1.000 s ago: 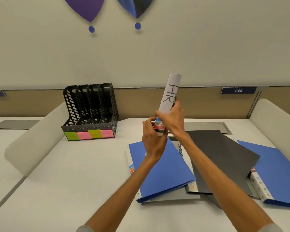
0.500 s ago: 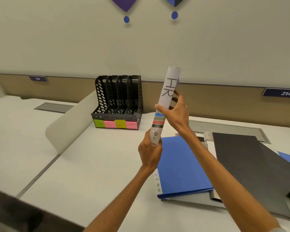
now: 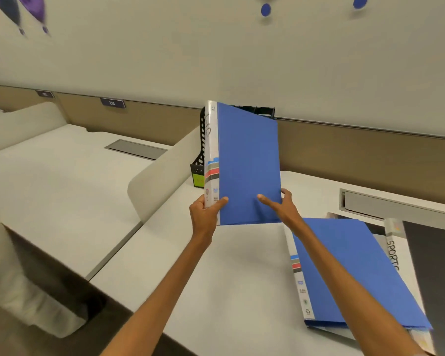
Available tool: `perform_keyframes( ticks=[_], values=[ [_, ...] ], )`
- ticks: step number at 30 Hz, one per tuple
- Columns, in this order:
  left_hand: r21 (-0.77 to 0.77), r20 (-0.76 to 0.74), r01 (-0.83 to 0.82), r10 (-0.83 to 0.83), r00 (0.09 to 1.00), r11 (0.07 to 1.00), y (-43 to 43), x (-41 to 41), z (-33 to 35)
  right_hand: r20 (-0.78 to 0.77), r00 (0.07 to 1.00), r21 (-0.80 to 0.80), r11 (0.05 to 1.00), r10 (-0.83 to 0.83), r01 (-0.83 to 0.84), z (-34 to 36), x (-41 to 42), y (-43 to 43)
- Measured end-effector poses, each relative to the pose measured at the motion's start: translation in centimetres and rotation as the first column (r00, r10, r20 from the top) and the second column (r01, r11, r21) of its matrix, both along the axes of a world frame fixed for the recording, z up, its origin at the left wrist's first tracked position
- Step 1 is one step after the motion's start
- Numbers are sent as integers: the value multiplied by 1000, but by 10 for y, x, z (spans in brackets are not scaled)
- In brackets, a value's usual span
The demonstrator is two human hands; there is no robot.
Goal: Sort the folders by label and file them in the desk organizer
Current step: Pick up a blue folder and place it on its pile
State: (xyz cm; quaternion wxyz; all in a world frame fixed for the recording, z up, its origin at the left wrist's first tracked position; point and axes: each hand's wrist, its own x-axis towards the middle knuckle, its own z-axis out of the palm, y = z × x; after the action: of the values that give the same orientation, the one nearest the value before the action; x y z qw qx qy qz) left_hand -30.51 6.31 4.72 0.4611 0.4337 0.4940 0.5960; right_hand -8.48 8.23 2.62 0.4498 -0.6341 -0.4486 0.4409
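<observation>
I hold a blue folder [image 3: 248,163] upright above the desk, its white spine with handwritten letters facing left. My left hand [image 3: 206,214] grips the lower spine corner, thumb on the blue cover. My right hand [image 3: 280,206] grips the lower right edge, thumb across the cover. The folder hides most of the black desk organizer [image 3: 198,165] behind it; only its left wall, a green label and a strip of its top rim show. Another blue folder [image 3: 350,273] lies flat at the right, on top of a white folder marked SPORTS [image 3: 393,255].
A dark grey folder [image 3: 434,265] lies at the far right. A curved white divider [image 3: 159,181] stands left of the organizer, with another desk beyond it. A recessed cable tray [image 3: 396,204] sits at the back right. The desk's front edge drops off at lower left.
The folder has turned from spine-on to showing its blue cover and has moved in front of the organizer. Both hands shifted to its bottom corners. The camera has swung left.
</observation>
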Motion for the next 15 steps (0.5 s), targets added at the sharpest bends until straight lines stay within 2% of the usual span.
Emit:
perform_keyframes(
  ticks=[3, 6, 15],
  values=[
    [-49, 36, 47, -46, 998, 998, 21, -49, -5, -48, 999, -24, 1000, 3, -4, -21, -25, 14],
    [-102, 32, 65, -62, 998, 993, 40, -92, -18, -23, 999, -33, 999, -41, 40, -38, -56, 33],
    [-311, -129, 116, -163, 978, 943, 79, -193, -85, 65, 995, -157, 984, -77, 86, -103, -141, 44]
  ],
)
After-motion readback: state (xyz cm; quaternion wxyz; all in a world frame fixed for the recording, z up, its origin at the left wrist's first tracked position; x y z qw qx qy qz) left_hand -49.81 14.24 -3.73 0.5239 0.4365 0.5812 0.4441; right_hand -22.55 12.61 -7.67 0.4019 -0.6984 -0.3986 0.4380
